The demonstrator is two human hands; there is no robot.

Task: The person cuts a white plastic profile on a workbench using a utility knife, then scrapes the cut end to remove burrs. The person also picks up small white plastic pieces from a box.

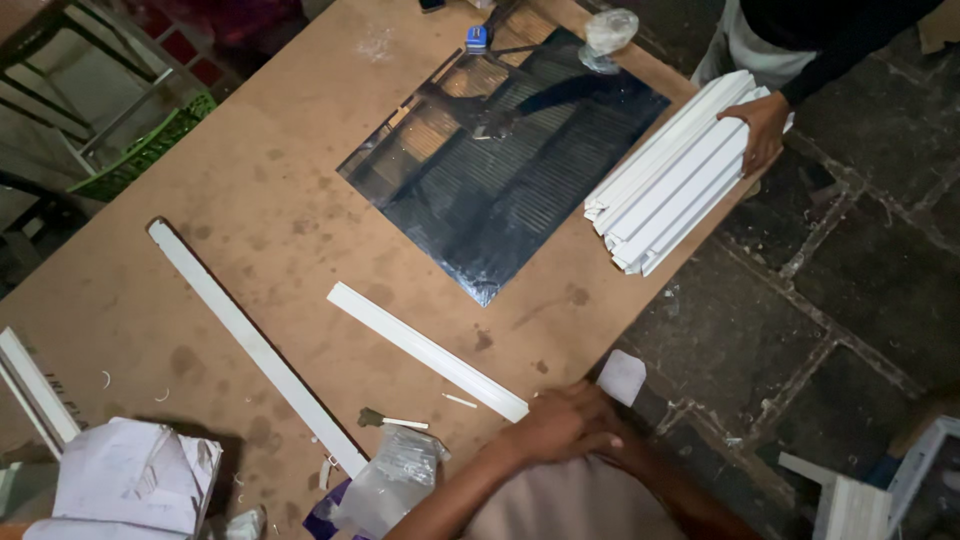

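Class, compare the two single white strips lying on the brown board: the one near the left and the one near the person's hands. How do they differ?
The left strip is longer than the right strip. The left strip slants more steeply across the board; the right strip lies flatter. The right strip's lower end lies close to the person's hands; the left strip ends by a clear plastic bag. Both are white, straight and lie flat, untouched.
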